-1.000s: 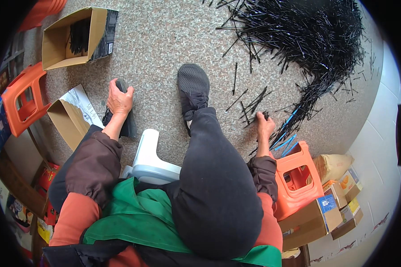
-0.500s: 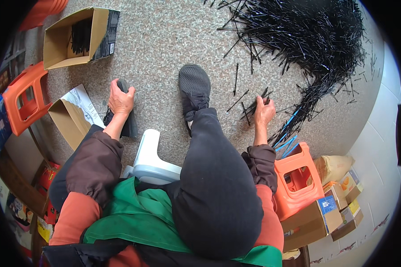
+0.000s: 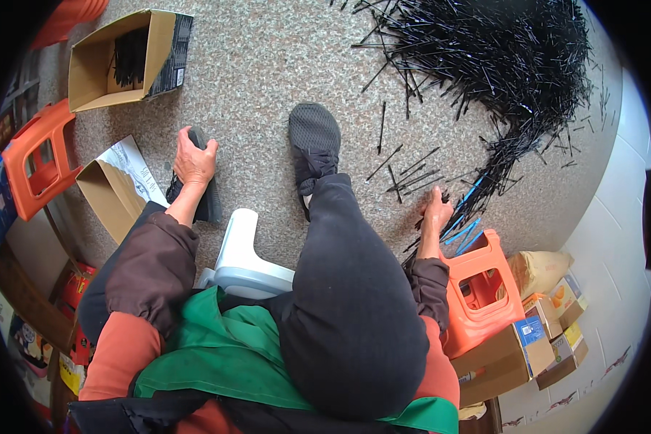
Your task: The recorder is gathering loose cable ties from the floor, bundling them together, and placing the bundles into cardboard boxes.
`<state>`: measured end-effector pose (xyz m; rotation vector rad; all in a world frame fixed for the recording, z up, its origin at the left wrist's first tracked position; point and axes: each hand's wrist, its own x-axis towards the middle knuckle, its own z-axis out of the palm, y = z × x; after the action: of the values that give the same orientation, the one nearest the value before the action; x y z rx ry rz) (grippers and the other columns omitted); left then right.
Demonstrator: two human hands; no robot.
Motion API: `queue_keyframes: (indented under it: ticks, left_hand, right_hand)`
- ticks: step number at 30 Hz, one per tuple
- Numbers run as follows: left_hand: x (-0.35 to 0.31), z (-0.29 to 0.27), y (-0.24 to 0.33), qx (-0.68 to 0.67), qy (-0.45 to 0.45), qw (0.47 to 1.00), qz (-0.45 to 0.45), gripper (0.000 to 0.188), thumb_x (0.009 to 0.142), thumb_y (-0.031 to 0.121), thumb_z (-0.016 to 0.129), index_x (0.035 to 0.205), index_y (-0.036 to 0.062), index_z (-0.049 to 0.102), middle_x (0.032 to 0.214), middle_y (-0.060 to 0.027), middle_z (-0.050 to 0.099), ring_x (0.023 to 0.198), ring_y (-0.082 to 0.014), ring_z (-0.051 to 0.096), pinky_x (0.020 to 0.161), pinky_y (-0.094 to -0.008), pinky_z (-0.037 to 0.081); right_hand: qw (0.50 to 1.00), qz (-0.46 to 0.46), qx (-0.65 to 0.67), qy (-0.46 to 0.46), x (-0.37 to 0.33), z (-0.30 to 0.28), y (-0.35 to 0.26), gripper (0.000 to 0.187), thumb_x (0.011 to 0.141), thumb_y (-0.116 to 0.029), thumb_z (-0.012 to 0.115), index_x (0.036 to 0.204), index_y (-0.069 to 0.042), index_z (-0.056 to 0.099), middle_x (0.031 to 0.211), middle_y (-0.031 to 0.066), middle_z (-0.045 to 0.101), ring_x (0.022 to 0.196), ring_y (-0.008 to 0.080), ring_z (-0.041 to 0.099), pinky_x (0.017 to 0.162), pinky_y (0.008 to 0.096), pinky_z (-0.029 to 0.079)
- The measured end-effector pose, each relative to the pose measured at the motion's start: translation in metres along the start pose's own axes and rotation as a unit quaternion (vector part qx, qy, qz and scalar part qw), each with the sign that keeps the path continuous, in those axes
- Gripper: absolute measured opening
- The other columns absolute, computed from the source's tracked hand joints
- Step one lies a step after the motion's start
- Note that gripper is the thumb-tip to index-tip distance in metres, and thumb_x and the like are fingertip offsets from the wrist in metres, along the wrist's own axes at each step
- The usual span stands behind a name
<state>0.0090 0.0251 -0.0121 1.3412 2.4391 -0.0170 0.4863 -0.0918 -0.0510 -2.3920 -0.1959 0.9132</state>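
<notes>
My left hand (image 3: 194,162) is closed, its fingers curled over the toe of my dark left shoe (image 3: 211,202); whether anything else is under them is hidden. Low over the floor, my right hand (image 3: 436,215) has its fingers pinched together on a few thin black sticks (image 3: 445,196), partly hidden by the hand. Dark stick ends also show beside its wrist. Just beyond that hand several loose sticks (image 3: 417,176) lie roughly side by side. A large tangled heap of black sticks (image 3: 506,50) fills the far right, its tail running down toward my right hand.
An open cardboard box (image 3: 87,83) with black sticks inside lies at the far left, near another carton (image 3: 108,192). Orange stools stand at left (image 3: 32,163) and right (image 3: 484,304). Blue strips (image 3: 464,235) lie by the heap's tail. Small boxes (image 3: 510,354) sit lower right.
My right hand has moved nearer and slightly right, toward the heap's tail. Several sticks now lie on the floor where it was. My left hand stays on the shoe.
</notes>
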Motion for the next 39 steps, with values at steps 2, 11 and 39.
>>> queue_keyframes:
  ticks: [2, 11, 39]
  left_hand:
    - [0.000, 0.000, 0.002, -0.003, 0.002, 1.000, 0.006, 0.059, 0.066, 0.032, 0.060, 0.117, 0.0073, 0.043, 0.111, -0.0179, 0.054, 0.098, -0.0371, 0.054, 0.082, -0.0426, 0.042]
    - [0.000, 0.000, 0.003, 0.005, -0.005, 1.000, -0.006, 0.059, 0.066, 0.032, 0.060, 0.117, 0.0074, 0.043, 0.112, -0.0178, 0.054, 0.098, -0.0370, 0.054, 0.082, -0.0427, 0.042]
    - [-0.001, 0.000, 0.002, 0.000, 0.003, 1.000, -0.001, 0.058, 0.066, 0.032, 0.060, 0.116, 0.0079, 0.044, 0.110, -0.0174, 0.054, 0.097, -0.0368, 0.054, 0.082, -0.0427, 0.042]
  right_hand:
    - [0.945, -0.272, -0.169, 0.059, 0.001, -0.006, 0.014, 0.023, 0.077, -0.015, 0.060, 0.098, -0.005, 0.061, 0.064, 0.0071, 0.056, 0.057, 0.0203, 0.056, 0.053, 0.0360, 0.045]
    - [0.758, -0.413, -0.503, -0.054, -0.018, -0.005, 0.013, 0.065, 0.065, -0.005, 0.062, 0.124, -0.022, 0.043, 0.089, 0.0088, 0.049, 0.065, 0.0319, 0.058, 0.053, 0.0430, 0.046]
    - [0.967, -0.184, -0.172, -0.023, -0.008, 0.033, 0.001, 0.020, 0.073, -0.020, 0.062, 0.075, 0.000, 0.061, 0.063, 0.0108, 0.060, 0.056, 0.0182, 0.054, 0.060, 0.0333, 0.044]
